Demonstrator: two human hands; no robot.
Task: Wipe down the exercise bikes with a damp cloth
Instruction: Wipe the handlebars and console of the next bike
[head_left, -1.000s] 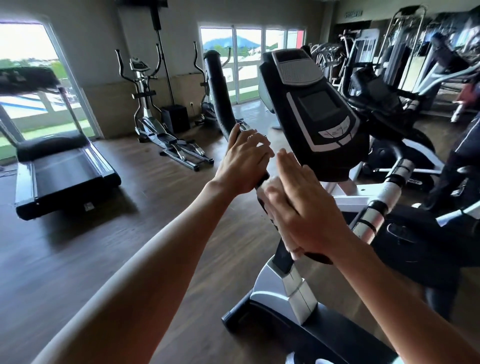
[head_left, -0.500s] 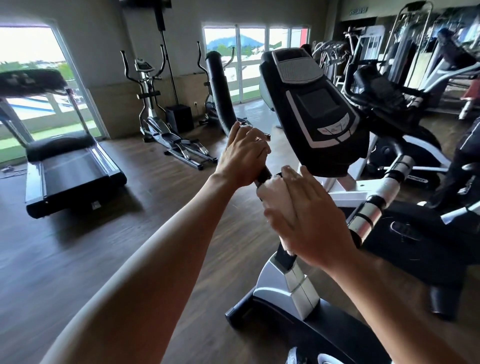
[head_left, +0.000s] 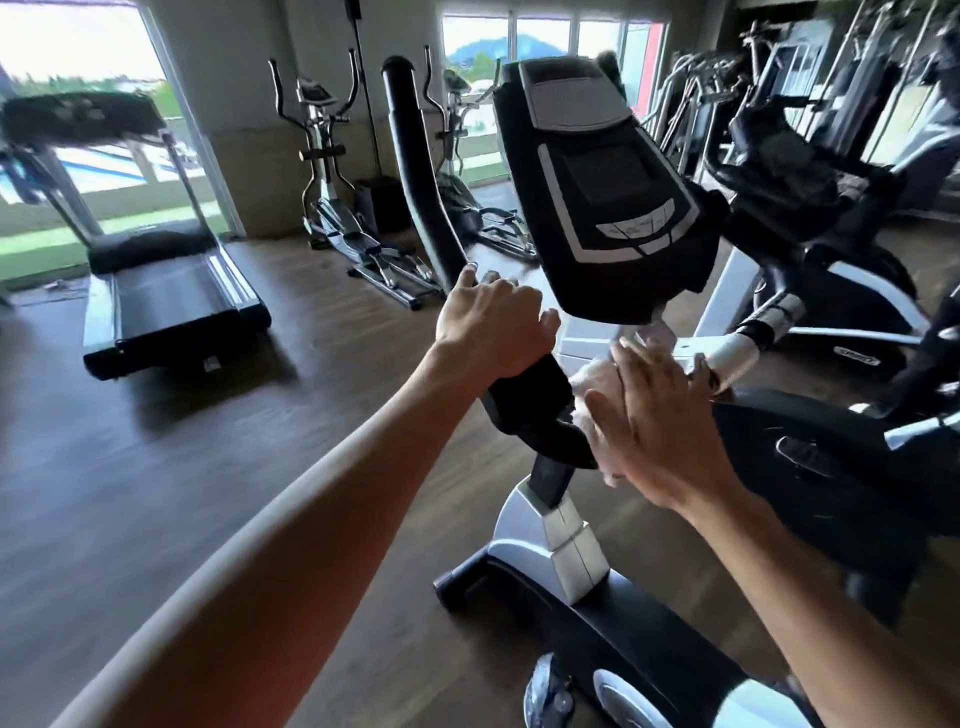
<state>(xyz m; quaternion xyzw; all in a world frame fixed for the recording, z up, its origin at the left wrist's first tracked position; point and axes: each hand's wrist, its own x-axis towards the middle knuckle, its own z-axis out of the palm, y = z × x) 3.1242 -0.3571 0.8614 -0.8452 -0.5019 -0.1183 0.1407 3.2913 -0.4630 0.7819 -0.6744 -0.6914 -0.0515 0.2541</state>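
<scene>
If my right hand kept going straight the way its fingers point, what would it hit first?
Most likely the underside of the bike's console. The right hand, fingers straight and pressing the cloth, points up and slightly left toward the console's bottom edge. Depth is hard to judge, so it might pass just beside it.

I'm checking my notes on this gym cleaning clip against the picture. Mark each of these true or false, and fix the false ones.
1. The left hand grips the bike's black handlebar. True.
2. The right hand presses a white cloth with straight fingers. True.
3. The cloth lies on the console screen. False: it is below the console, near the handlebar post.
4. A treadmill stands on the left by the window. True.
5. The floor is carpeted in blue. False: it is dark wood-look flooring.
</scene>
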